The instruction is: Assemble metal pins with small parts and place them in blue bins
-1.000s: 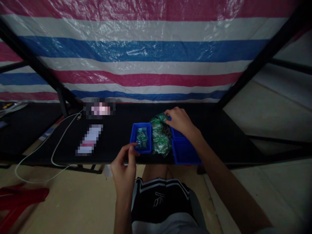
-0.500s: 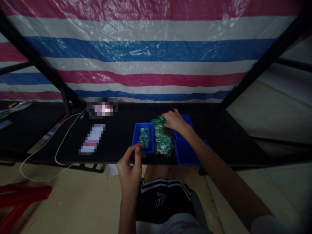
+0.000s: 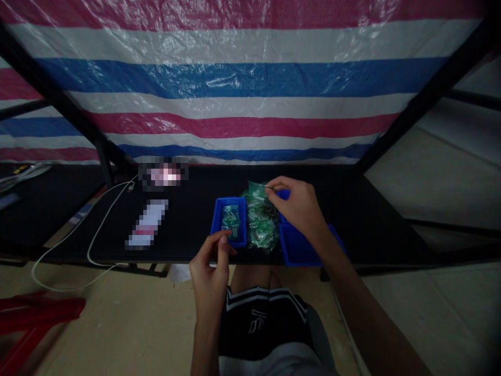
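My right hand point(image 3: 299, 201) pinches the edge of a small green see-through plastic bag point(image 3: 256, 190), held above the far end of a pile of similar green bags point(image 3: 263, 232). Dark small metal-looking pieces point(image 3: 271, 211) lie on the pile, too small to name. At the near edge of the left blue tray point(image 3: 213, 227), my left hand point(image 3: 209, 258) is curled with thumb and index finger close together. Whatever is between those fingers, if anything, cannot be made out. Several flat, greenish clear packets point(image 3: 230, 216) lie inside that tray.
Right of the pile stands a near blue tray point(image 3: 299, 248), with another blue tray point(image 3: 283, 194) behind it, partly covered by my right hand. A white cable point(image 3: 94, 230) loops over the left of the black table point(image 3: 188, 219). A striped sheet point(image 3: 250, 78) hangs behind.
My right hand has moved a little right and toward me from the far end of the pile, and a green bag now shows raised in its fingers. My left hand has barely moved.
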Available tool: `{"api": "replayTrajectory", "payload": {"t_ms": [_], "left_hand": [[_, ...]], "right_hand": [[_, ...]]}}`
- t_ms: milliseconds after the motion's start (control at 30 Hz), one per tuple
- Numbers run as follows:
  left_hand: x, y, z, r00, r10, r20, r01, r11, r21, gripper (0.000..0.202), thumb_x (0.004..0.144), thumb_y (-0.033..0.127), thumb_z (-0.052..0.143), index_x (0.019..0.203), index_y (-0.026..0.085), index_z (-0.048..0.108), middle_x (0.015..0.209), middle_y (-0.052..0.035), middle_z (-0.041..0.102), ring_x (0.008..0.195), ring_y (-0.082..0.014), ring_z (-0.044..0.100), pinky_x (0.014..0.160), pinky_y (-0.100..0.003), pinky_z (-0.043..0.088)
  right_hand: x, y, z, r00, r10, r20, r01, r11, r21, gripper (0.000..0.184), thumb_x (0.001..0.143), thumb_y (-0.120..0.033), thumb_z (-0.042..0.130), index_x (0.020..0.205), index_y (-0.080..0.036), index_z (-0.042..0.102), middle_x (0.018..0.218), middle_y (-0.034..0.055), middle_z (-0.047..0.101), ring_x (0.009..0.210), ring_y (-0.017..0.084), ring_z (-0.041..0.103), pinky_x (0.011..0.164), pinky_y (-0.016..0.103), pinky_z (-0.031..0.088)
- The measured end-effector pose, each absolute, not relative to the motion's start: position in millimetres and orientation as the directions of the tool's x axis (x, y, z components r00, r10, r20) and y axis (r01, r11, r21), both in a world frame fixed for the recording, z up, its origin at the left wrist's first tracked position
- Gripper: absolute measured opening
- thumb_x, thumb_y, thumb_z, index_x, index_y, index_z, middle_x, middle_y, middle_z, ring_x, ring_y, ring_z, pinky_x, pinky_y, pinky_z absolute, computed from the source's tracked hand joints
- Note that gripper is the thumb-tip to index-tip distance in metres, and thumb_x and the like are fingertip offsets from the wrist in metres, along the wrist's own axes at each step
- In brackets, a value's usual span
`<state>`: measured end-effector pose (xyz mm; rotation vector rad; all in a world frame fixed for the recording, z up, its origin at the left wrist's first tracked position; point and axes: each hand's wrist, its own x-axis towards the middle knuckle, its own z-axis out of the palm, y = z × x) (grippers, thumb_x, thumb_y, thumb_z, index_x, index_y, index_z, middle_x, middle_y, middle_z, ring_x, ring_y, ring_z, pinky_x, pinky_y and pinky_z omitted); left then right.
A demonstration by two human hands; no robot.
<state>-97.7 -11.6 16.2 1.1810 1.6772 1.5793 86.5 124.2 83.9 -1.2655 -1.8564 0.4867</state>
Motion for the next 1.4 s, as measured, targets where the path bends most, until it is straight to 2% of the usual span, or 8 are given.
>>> {"api": "replayTrajectory", "payload": {"t_ms": [67,167,333,400,567,800,1000,1400], "left_hand": [[-94,-10,18,-0.429,0.894,0.126,0.125,-0.08,0.989,0.037,0.099,0.05,0.066,0.116,0.018,0.076,0.07,-0.0015,0.069,0.062,-0.0139,0.061,0.058,-0.023,0.047],[-89,-10,19,-0.302,0.951,0.067,-0.009,-0.073,0.997,0.044,0.097,0.052,0.068,0.122,0.017,0.074,0.066,0.0002,0.064,0.055,-0.0117,0.054,0.051,-0.022,0.042],[-81,-11,19,-0.218,0.976,-0.022,-0.053,0.011,0.999,0.038,0.087,0.053,0.079,0.08,0.016,0.071,0.055,0.0067,0.04,0.05,-0.0066,0.031,0.045,-0.019,0.024],[-79,-12,20,-0.232,0.97,-0.074,-0.084,0.056,0.995,0.042,0.086,0.053,0.08,0.074,0.016,0.066,0.055,0.0076,0.036,0.05,-0.0059,0.027,0.045,-0.019,0.02],[-73,-12,25,-0.251,0.957,-0.146,-0.206,0.094,0.974,0.043,0.083,0.054,0.082,0.075,0.017,0.063,0.046,0.0112,0.033,0.041,-0.0036,0.022,0.042,-0.018,0.016],[-71,-14,29,-0.234,0.959,-0.159,-0.242,0.101,0.965,0.043,0.079,0.054,0.086,0.074,0.017,0.065,0.041,0.011,0.038,0.034,-0.0026,0.024,0.037,-0.017,0.013],[-72,-12,27,-0.192,0.971,-0.143,-0.208,0.102,0.973,0.042,0.085,0.055,0.081,0.073,0.016,0.069,0.043,0.0093,0.036,0.039,-0.0038,0.025,0.04,-0.018,0.015],[-82,-9,21,-0.138,0.978,-0.156,-0.166,0.133,0.977,0.037,0.089,0.051,0.078,0.077,0.016,0.072,0.053,0.0089,0.028,0.047,-0.005,0.019,0.043,-0.019,0.014]], "right_hand": [[87,92,80,-0.079,0.929,0.361,0.319,0.366,-0.874,0.011,0.09,-0.03,0.071,0.091,-0.022,0.077,0.083,0.0023,0.079,0.078,0.02,0.074,0.074,0.032,0.056],[84,48,66,-0.028,0.976,0.218,0.152,0.219,-0.964,0.015,0.089,-0.036,0.073,0.093,-0.022,0.078,0.079,0.0024,0.077,0.071,0.018,0.071,0.065,0.03,0.055],[77,7,35,0.051,0.997,0.057,0.012,0.057,-0.998,0.019,0.09,-0.04,0.075,0.1,-0.024,0.079,0.083,0.0024,0.077,0.073,0.017,0.07,0.064,0.027,0.054],[77,1,28,0.087,0.996,0.011,-0.039,0.015,-0.999,0.023,0.09,-0.043,0.076,0.104,-0.025,0.079,0.088,0.0028,0.077,0.077,0.017,0.071,0.068,0.026,0.055],[81,-4,25,0.074,0.997,-0.031,-0.051,-0.027,-0.998,0.022,0.088,-0.044,0.079,0.092,-0.022,0.078,0.071,-0.001,0.064,0.064,0.012,0.058,0.057,0.022,0.046],[76,0,27,0.089,0.988,-0.123,-0.168,-0.107,-0.98,0.033,0.084,-0.05,0.082,0.08,-0.02,0.071,0.05,-0.0084,0.043,0.043,0.007,0.036,0.042,0.02,0.028],[73,-1,28,0.139,0.976,-0.168,-0.225,-0.134,-0.965,0.039,0.083,-0.052,0.083,0.073,-0.02,0.063,0.044,-0.0099,0.041,0.038,0.005,0.03,0.039,0.018,0.023],[73,1,38,0.154,0.962,-0.226,-0.207,-0.192,-0.959,0.036,0.088,-0.051,0.079,0.076,-0.021,0.062,0.042,-0.01,0.044,0.036,0.005,0.032,0.038,0.018,0.023]]}}
